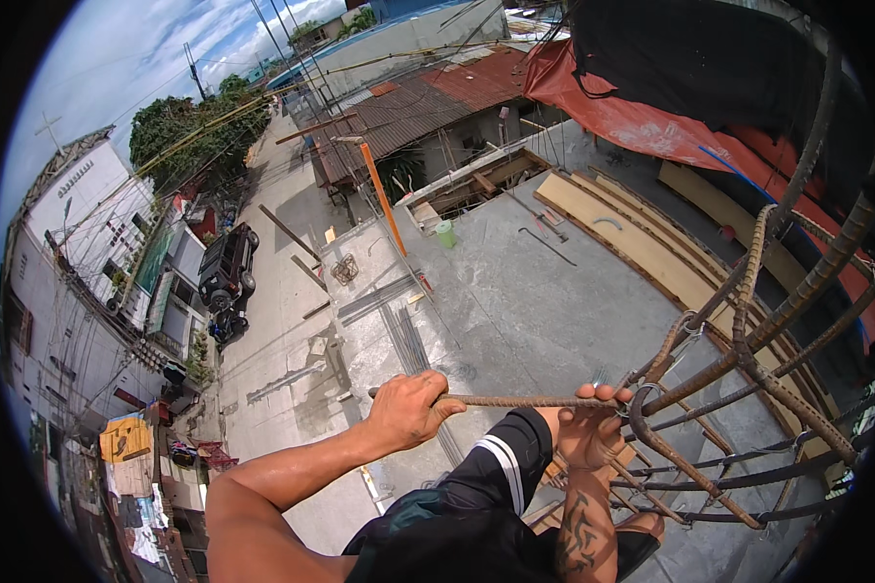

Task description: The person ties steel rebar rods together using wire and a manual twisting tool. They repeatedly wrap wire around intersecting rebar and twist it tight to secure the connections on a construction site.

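Observation:
My left hand (408, 412) is wrapped around a ribbed steel rebar (518, 401) that runs roughly level in front of me. At the bar's other end, my right hand (590, 433) has its fingers hooked over it. That end meets a rebar cage (744, 357) of thick bars and bent stirrups on my right; my fingers partly hide the junction. Loops of tie wire (693, 329) bind some crossings of the cage. A bent stirrup (674, 455) curves down just right of my right hand.
Below lies a concrete slab (510, 291) with loose rebars (405, 339), long wooden boards (627, 240) and a green container (445, 234). An orange pipe (383, 197) stands near the slab's edge, above a street (277, 240). Wires cross the left side. A red tarpaulin (671, 124) hangs behind the cage.

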Demonstrator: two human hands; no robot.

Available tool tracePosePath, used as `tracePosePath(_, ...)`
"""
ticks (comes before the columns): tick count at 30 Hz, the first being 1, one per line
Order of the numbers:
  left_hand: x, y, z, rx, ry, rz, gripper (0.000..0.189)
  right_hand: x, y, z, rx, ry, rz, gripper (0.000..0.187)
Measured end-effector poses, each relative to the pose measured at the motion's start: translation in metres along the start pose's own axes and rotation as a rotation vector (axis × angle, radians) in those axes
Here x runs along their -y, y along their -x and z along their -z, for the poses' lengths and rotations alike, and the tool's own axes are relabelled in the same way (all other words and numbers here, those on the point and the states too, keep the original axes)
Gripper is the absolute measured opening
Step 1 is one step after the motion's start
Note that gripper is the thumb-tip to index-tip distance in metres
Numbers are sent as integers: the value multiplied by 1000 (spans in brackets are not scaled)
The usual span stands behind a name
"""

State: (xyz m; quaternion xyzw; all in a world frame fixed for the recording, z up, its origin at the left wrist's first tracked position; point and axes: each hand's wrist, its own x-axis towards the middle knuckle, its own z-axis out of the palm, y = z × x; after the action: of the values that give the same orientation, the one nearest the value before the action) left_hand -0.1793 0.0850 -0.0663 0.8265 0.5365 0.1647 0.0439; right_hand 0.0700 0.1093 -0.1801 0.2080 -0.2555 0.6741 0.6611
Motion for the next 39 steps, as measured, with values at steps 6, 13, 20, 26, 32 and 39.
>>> tracePosePath(6,12,1,-16,33,-39,-12,47,0,3,1,-30,38,4,41)
tracePosePath(13,43,-40,-15,581,478,97,58,-3,1,5,3,78,40,50)
tracePosePath(20,64,-102,-61,1029,881,129,68,-4,-2,0,-159,258,16,59)
tracePosePath(26,53,-57,-110,1408,1359,279,62,4,13,-10,-222,302,-119,52)
tracePosePath(32,42,-30,-135,982,1214,229,63,9,13,-16,-311,398,-150,54)
tracePosePath(39,32,-3,-127,611,942,199,46,6,11,-19,-277,302,-129,50)
